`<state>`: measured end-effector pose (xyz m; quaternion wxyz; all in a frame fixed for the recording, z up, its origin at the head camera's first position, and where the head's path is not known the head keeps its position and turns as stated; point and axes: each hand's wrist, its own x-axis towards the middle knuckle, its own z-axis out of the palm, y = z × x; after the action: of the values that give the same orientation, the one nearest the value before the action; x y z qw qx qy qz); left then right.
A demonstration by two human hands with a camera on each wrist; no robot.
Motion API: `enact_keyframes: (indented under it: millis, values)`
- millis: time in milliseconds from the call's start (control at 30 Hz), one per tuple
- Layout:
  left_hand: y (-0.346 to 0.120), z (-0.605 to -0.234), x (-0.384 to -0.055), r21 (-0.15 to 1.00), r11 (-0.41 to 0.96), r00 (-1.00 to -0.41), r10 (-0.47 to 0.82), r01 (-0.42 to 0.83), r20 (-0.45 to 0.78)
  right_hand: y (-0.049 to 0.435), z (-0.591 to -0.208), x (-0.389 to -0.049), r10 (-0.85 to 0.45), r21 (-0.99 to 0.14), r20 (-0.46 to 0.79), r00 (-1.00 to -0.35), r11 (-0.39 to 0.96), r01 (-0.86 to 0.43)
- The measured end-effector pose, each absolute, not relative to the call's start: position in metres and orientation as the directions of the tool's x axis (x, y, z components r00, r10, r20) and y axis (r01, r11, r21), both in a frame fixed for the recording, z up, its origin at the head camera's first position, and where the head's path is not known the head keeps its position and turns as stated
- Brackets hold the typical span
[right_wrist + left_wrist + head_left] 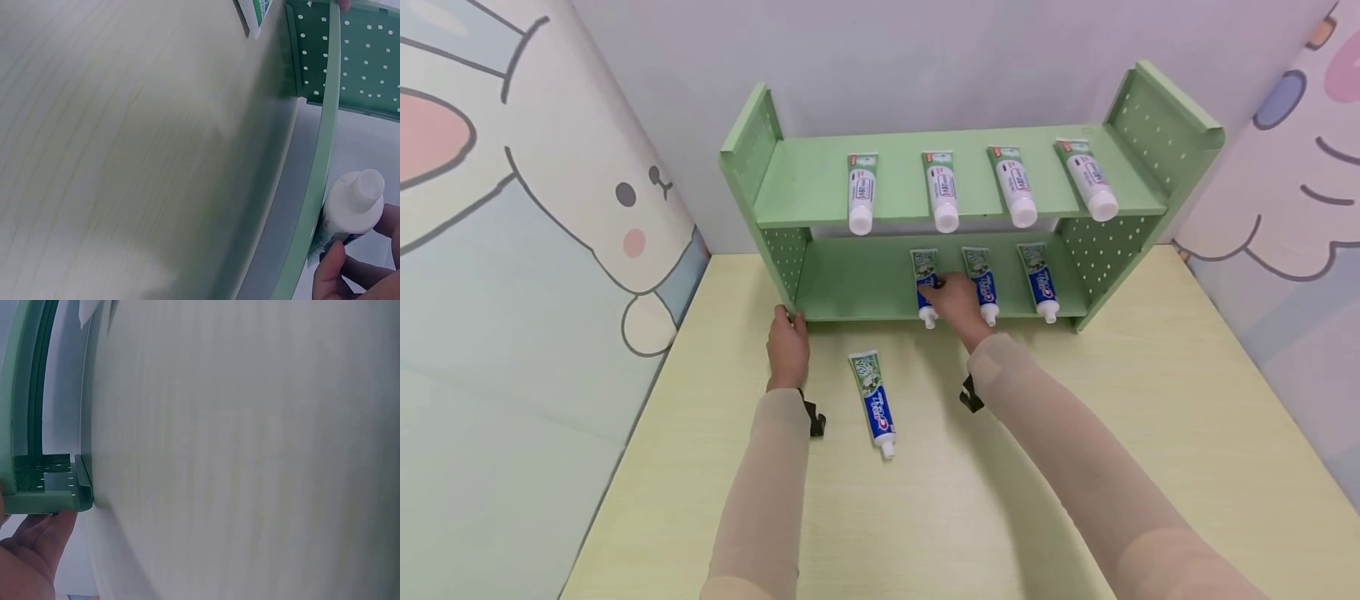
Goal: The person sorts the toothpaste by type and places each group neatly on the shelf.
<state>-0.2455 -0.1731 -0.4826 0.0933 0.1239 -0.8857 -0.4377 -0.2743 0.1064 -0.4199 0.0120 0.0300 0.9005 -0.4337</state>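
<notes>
My right hand pinches a blue and green toothpaste tube on the lower board of a green two-tier shelf. In the right wrist view, thumb and fingers stand on both sides of that tube, near its white cap. Two matching toothpaste tubes lie to its right on the same board, caps toward me. At the shelf's lower left corner, my left hand grips the side panel. Between my arms another such toothpaste tube lies on the table, cap toward me.
On the upper board lies a row of several white and green toothpaste tubes, caps forward. The shelf stands on a pale wooden table against the back wall. Cartoon-printed walls flank both sides.
</notes>
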Motion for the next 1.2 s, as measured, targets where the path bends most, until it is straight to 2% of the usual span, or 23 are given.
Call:
enact_keyframes:
  millis: [400, 600, 1000, 1200]
  values:
    - [-0.176, -0.484, -0.246, 0.782, 0.612, -0.954, -0.287, -0.114, 0.085, 0.102, -0.406, -0.265, 0.049, -0.786, 0.029, -0.998, 0.618, 0.007]
    - [-0.176, -0.484, -0.245, 0.786, 0.607, -0.955, -0.287, -0.119, 0.077, 0.097, -0.399, -0.258, 0.053, -0.807, -0.007, -0.999, 0.589, 0.037]
    - [-0.176, -0.482, -0.246, 0.790, 0.603, -0.959, -0.273, -0.109, 0.077, 0.085, -0.394, -0.247, -0.001, -0.846, 0.062, -0.998, 0.531, -0.053]
    - [-0.176, -0.483, -0.246, 0.796, 0.596, -0.959, -0.273, -0.107, 0.076, 0.079, -0.395, -0.242, -0.029, -0.846, 0.058, -0.998, 0.529, -0.065]
